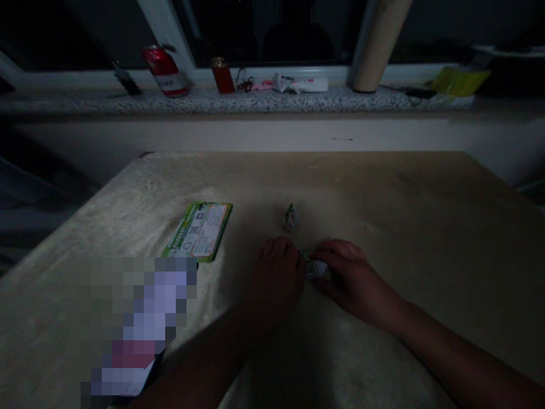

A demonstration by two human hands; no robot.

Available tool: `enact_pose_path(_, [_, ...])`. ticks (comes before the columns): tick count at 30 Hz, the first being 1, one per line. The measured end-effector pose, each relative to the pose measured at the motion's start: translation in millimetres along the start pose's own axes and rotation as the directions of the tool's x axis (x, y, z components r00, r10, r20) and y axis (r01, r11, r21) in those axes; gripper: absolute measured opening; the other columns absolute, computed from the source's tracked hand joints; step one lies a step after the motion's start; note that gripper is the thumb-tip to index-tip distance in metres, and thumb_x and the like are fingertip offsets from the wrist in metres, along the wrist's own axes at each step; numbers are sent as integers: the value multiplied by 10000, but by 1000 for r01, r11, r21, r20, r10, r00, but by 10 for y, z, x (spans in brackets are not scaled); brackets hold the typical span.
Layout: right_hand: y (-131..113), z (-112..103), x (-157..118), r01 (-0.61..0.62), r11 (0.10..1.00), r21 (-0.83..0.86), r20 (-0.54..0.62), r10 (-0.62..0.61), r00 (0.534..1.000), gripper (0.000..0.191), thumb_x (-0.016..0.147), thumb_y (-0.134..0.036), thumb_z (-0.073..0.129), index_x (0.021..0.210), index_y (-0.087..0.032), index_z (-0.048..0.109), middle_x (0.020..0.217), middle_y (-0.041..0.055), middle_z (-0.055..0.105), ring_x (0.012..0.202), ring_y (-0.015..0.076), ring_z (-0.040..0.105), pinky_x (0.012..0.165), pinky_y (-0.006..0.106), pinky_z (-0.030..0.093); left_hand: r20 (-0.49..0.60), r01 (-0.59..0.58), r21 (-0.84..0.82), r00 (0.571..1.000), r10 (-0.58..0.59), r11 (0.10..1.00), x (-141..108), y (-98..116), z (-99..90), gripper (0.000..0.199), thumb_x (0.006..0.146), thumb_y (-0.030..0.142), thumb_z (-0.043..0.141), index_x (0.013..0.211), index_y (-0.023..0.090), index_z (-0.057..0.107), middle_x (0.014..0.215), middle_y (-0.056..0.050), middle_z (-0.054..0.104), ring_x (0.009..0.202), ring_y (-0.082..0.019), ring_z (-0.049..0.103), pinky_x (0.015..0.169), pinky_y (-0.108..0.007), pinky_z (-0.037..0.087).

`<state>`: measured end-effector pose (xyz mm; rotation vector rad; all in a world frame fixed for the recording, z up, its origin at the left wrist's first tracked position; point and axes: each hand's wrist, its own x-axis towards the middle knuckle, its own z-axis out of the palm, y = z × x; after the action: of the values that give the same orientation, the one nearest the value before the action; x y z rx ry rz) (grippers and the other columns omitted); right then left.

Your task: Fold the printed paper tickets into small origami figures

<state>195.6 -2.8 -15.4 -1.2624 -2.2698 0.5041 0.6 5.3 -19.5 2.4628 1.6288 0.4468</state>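
Observation:
Between my two hands, on the tabletop, lies a small folded paper piece (315, 268) with green and white print. My right hand (355, 278) pinches it from the right, thumb on the near side and fingers on the far side. My left hand (279, 272) is closed at its left end, knuckles up; the thumb and fingertips are mostly hidden. A second small folded piece (291, 218), green and white, stands just beyond my left hand and apart from it. To the left lies a green-edged printed card (204, 230) with white text panels.
A blurred-out, bright-screened device (149, 318) lies at the near left. The pale table (404, 216) meets the wall below a speckled windowsill (264, 102). On the sill stand a red can (166, 71), a red-orange jar (222, 75), a cardboard tube (381, 45) and a yellow object (460, 81).

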Motion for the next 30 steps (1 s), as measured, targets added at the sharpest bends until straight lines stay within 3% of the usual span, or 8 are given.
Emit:
enact_pose_path(6, [4,0,-49,65,995,-75,33,-63,997,346,917,-226,642,1261,-232,674,1255,117,633,1188,296,571,1038,501,454,-3,-11,-19,1000,11,1000,2,-35,-6,142,1011,247,523,952,171,627,1069,-89,607,1028,-272,537,935,-447,451])
enact_pose_path(9, [6,7,-50,71,994,-87,27,-69,997,334,928,-240,634,1260,-235,671,1254,115,633,1187,296,570,1038,502,458,1,-11,-69,1000,12,998,5,-62,-26,107,952,285,614,943,179,627,1071,-84,597,1048,-274,540,945,-445,455])
enact_pose_path(13, [13,10,-50,71,993,-93,35,-68,997,355,938,-248,627,1292,-244,655,1268,112,626,1196,296,566,1038,497,462,16,24,-77,1000,-23,997,21,-63,-67,220,846,374,730,921,192,633,1113,-91,583,1095,-301,543,967,-466,456])
enact_pose_path(17, [11,-5,-57,69,992,-102,48,-64,997,353,944,-263,624,1294,-233,659,1277,116,630,1197,297,569,1048,493,457,47,36,-68,998,-33,997,31,-69,-103,238,869,400,714,967,191,654,1222,-111,577,1158,-317,539,1013,-498,437])
enact_pose_path(27, [16,-4,-42,80,990,-115,52,-75,996,354,932,-263,641,1283,-228,675,1277,116,645,1200,298,576,1044,491,455,43,25,-103,999,-21,994,49,-175,-132,30,923,203,624,937,183,641,1220,-99,604,1171,-292,554,1012,-475,443])
enact_pose_path(30, [19,8,-43,80,990,-114,36,-77,996,355,930,-257,640,1282,-226,678,1275,115,648,1204,299,575,1043,495,457,23,36,-115,999,-33,993,50,-201,-154,118,916,125,576,1005,182,629,1138,-88,622,1095,-275,576,964,-458,464])
